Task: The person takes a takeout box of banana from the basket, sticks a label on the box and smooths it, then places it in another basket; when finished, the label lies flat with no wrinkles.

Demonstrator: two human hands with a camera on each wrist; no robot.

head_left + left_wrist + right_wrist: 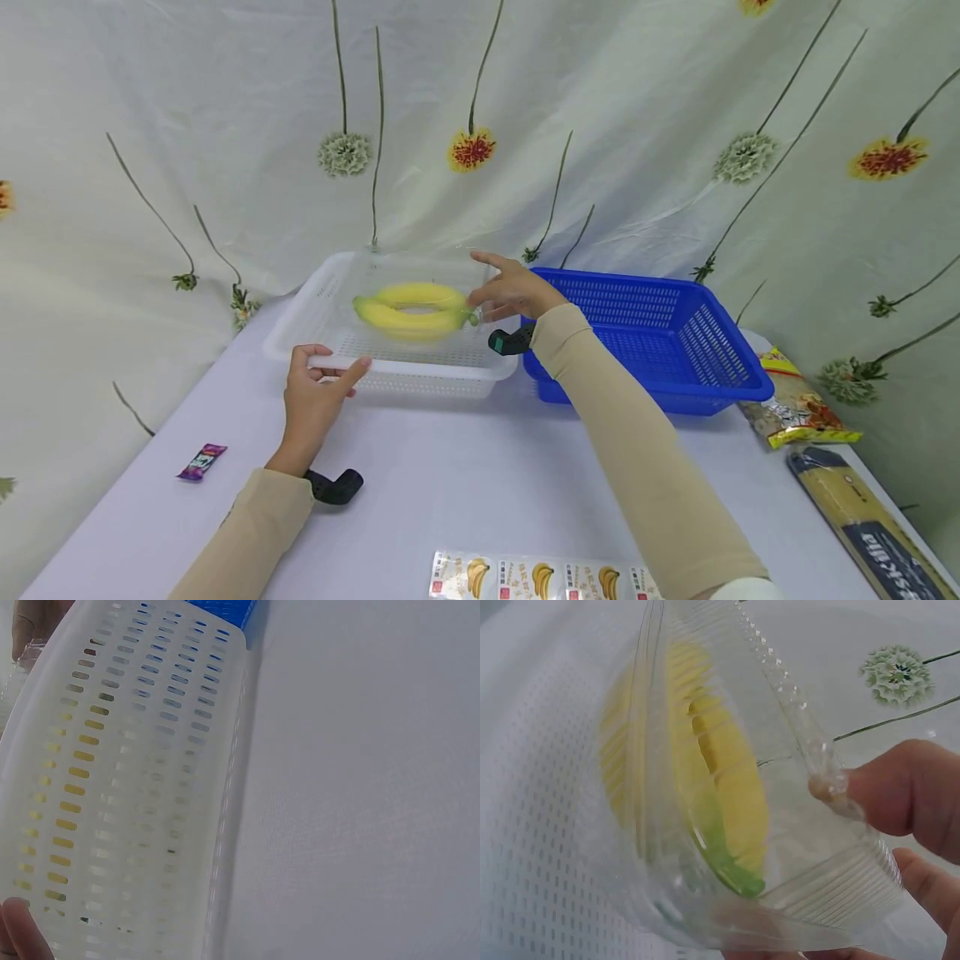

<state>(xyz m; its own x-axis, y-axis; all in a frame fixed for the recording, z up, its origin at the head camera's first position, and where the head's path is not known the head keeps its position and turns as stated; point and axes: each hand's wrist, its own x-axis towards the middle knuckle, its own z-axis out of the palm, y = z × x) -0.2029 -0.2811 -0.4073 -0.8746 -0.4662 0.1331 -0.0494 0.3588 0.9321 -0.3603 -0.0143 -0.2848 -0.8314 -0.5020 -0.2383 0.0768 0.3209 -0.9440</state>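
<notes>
My right hand (521,292) pinches the right end of a clear plastic box (825,900) between thumb and fingers. Inside the box, two yellow bananas (408,323) with green tips show through the ribbed lid. The box overlaps the inside of a white perforated basket (427,367) in the head view. At that basket's front-left rim, my left hand (311,404) grips the edge, thumb over the top. From the left wrist view, yellow shows through the slots of the basket's wall (150,772).
A blue basket (652,387) stands right beside the white one. Further right lie a yellow-edged snack bag (795,400) and a long tan-and-dark package (862,517). A strip of banana stickers (540,579) lies at the front, and a small purple packet (201,462) at left.
</notes>
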